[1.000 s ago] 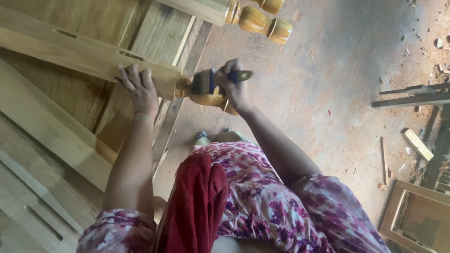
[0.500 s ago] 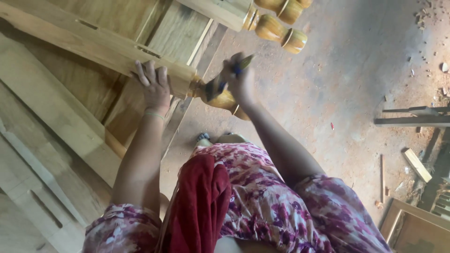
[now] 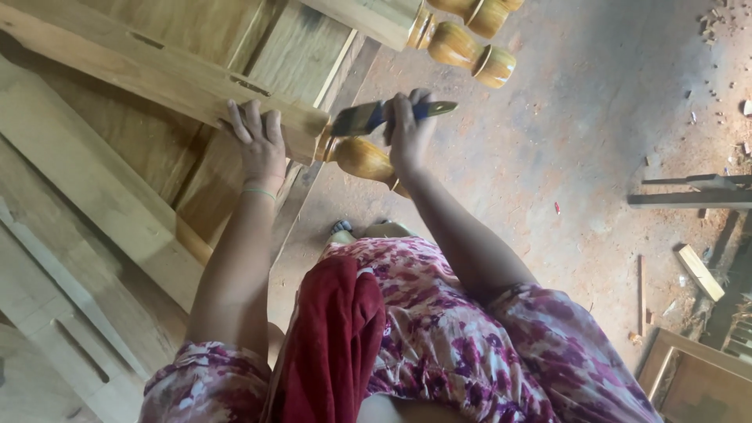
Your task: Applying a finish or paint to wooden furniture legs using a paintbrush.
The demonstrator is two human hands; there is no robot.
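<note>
The right hand (image 3: 407, 131) covers the middle of the paintbrush (image 3: 368, 117), hiding where handle meets ferrule. The turned leg (image 3: 364, 159) beneath it is partly concealed by that hand. A second turned leg (image 3: 470, 55) is cut off by the top edge. The frame (image 3: 689, 376) (lower right corner) runs out of view. Floor debris (image 3: 717, 23) is too small to identify.

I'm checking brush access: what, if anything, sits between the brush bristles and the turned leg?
Nothing visible. The right hand holds the brush, bristles right at the turned leg; the left hand rests on the square post beside it.
</note>
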